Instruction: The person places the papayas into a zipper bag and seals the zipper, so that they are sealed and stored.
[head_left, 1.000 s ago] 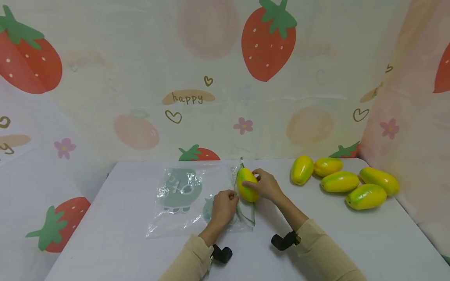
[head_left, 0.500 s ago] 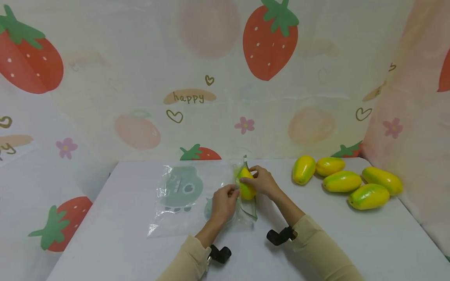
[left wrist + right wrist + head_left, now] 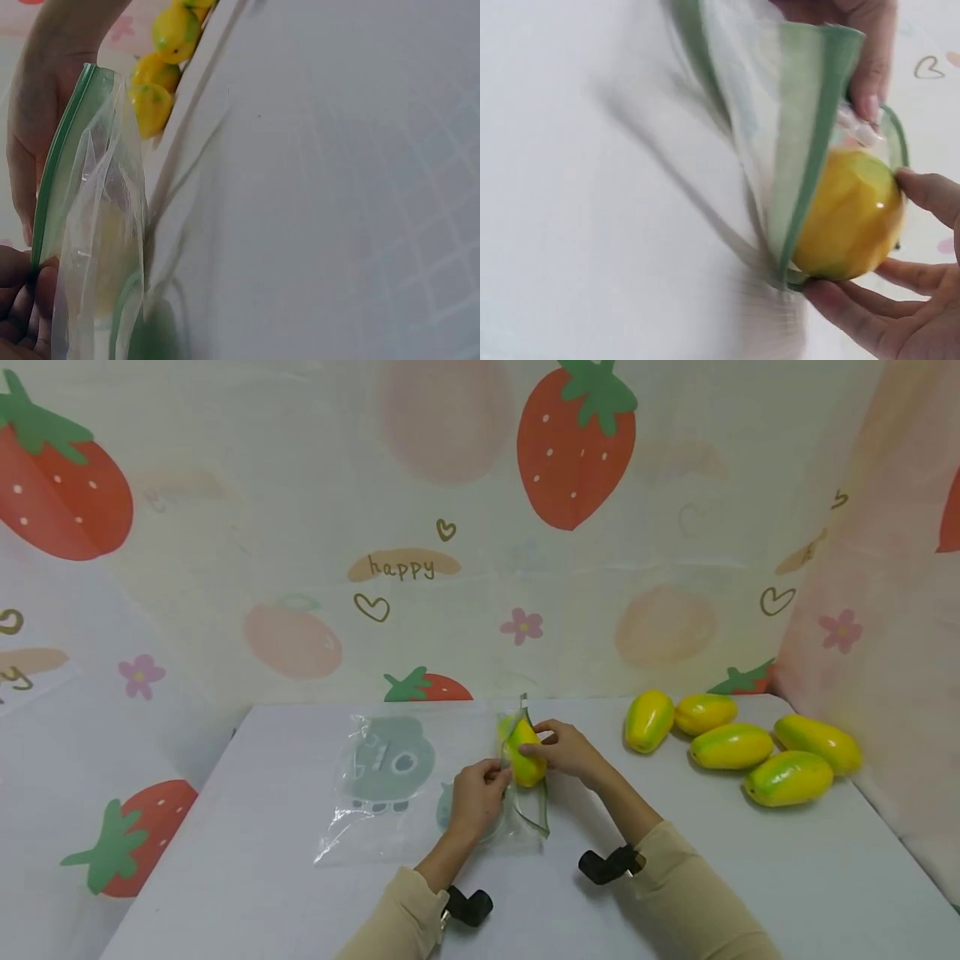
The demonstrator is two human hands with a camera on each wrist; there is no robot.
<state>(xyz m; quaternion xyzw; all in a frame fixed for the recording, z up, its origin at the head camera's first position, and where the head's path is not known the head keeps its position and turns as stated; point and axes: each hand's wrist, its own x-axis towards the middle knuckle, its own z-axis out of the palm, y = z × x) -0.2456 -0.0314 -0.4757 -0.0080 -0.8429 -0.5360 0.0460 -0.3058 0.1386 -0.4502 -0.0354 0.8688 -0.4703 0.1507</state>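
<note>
A clear zip bag (image 3: pixel 390 839) with a green cartoon print lies flat, its green-edged mouth raised on the right. My left hand (image 3: pixel 476 797) pinches one edge of that mouth between thumb and finger, as the left wrist view also shows at the green zip strip (image 3: pixel 56 157). Between the fingertips of my right hand (image 3: pixel 573 753) is a yellow-green papaya (image 3: pixel 528 767). In the right wrist view the papaya (image 3: pixel 851 217) sits partly inside the bag's mouth, with the right thumb and fingers spread around its outer end. Its inner end is behind the bag's film.
Several more papayas (image 3: pixel 731 747) lie grouped on the right of the white table (image 3: pixel 247 827). A cloth backdrop (image 3: pixel 300 510) printed with strawberries rises behind the table's back edge. Black wrist cameras (image 3: pixel 607 865) are strapped at both sleeves.
The papaya has moved from in front of the bag's mouth to partly inside it, held by my right hand. My left hand keeps its pinch on the bag edge.
</note>
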